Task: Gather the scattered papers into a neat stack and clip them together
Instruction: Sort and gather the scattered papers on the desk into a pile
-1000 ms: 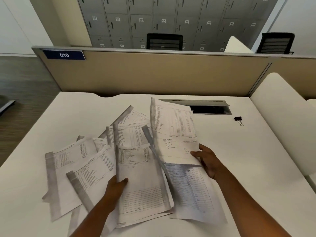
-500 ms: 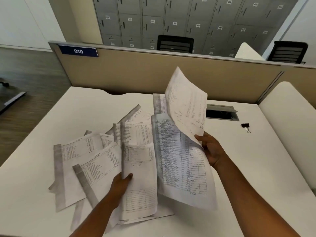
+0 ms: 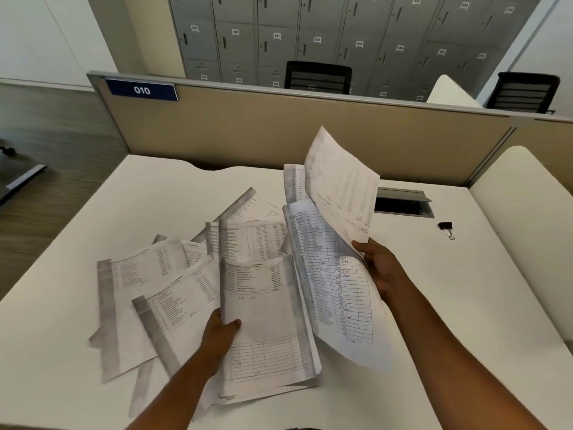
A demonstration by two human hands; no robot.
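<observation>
Printed sheets lie scattered over the white desk point(image 3: 465, 305). My left hand point(image 3: 221, 333) pinches the left edge of a small pile of sheets point(image 3: 263, 330) near the front of the desk. Lifted in my right hand point(image 3: 379, 268) are a few sheets point(image 3: 335, 274); the top one point(image 3: 341, 187) curls up and away from the desk. Several loose sheets point(image 3: 148, 293) fan out to the left, overlapping each other. A black binder clip point(image 3: 446, 228) lies alone at the right, apart from both hands.
A cable hatch point(image 3: 403, 203) is sunk into the desk behind the raised sheets. A beige partition point(image 3: 248, 135) with a blue 010 label closes the far edge. Another white desk point(image 3: 527, 218) adjoins on the right. Grey lockers and two black chairs stand beyond.
My right hand has lifted its sheets off the desk, and the top one has swung upward. My left hand keeps its grip on the front pile. The view has shifted left.
</observation>
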